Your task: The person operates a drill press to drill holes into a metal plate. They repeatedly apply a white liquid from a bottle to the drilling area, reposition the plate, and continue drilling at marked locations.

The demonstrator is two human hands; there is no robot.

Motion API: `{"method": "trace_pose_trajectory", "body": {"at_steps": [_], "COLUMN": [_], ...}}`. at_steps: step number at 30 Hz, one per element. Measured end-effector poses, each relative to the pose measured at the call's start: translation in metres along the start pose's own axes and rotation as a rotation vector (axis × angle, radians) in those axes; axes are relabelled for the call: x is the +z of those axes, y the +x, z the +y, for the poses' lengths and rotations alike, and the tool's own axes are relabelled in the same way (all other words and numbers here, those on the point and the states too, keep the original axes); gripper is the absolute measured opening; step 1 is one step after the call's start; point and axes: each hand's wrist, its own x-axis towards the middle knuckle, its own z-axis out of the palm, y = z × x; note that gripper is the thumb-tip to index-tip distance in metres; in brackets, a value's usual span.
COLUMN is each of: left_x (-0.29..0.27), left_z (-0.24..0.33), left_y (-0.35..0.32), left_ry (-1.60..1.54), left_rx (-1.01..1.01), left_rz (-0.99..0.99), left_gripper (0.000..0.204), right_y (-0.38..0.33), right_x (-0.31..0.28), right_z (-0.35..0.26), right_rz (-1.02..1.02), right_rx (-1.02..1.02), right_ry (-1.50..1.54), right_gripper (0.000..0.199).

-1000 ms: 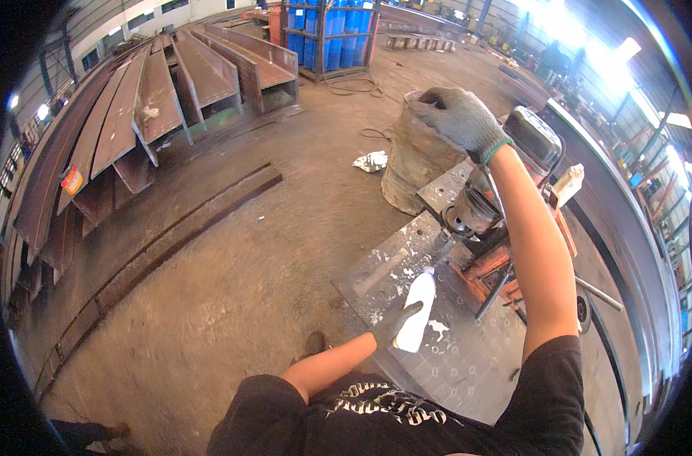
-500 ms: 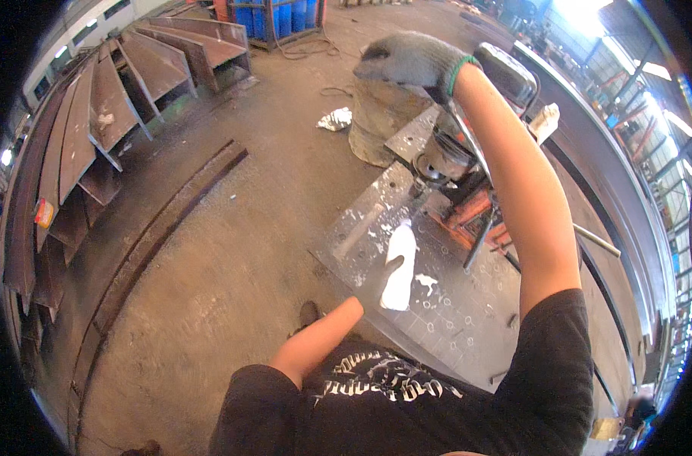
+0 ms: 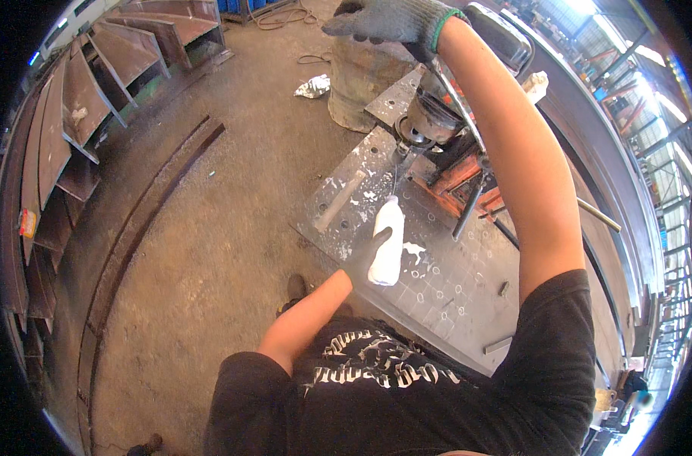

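Observation:
My left hand (image 3: 364,257), in a dark grey glove, is wrapped round a white squeeze bottle (image 3: 389,254), its thumb across the side. The bottle's thin spout points at the lower end of a drill press (image 3: 429,118). That end stands over a grey steel plate (image 3: 444,266) bearing chalk-like grid lines, small circles and white liquid splashes. High up beside the machine, my right hand (image 3: 391,21) wears a grey knit glove with a green cuff. Its fingers are curled closed; what they hold is hidden. A shiny metal rod (image 3: 460,102) runs down from under the wrist toward the machine.
Rusty steel beams (image 3: 125,57) are stacked at the far left, and a long narrow steel bar (image 3: 144,205) lies on the floor. Orange machine parts (image 3: 458,176) and a dark bar stand over the plate. A crumpled white-and-silver packet (image 3: 313,86) lies on the floor.
The view has shifted, so the plate, machine and beams sit higher and further left. My left hand still holds the bottle by the drill; my right hand stays closed above the machine.

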Motion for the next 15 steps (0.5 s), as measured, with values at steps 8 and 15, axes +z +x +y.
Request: {"method": "trace_pose_trajectory", "body": {"at_steps": [8,15], "left_x": [0.0016,0.0006], "left_z": [0.0044,0.001], "left_y": [-0.0038,-0.0015], "left_ry": [0.004,0.028], "left_rx": [0.076,0.064], "left_rz": [-0.022,-0.007], "left_gripper": [0.061,0.067], "right_y": [0.0031,-0.0003], "right_x": [0.0031,0.0019], "right_z": [0.0004,-0.0079], "right_rz": [0.017,0.004], "right_rx": [-0.014,0.046], "right_ry": [0.018,-0.011], "right_gripper": [0.063,0.064]}}
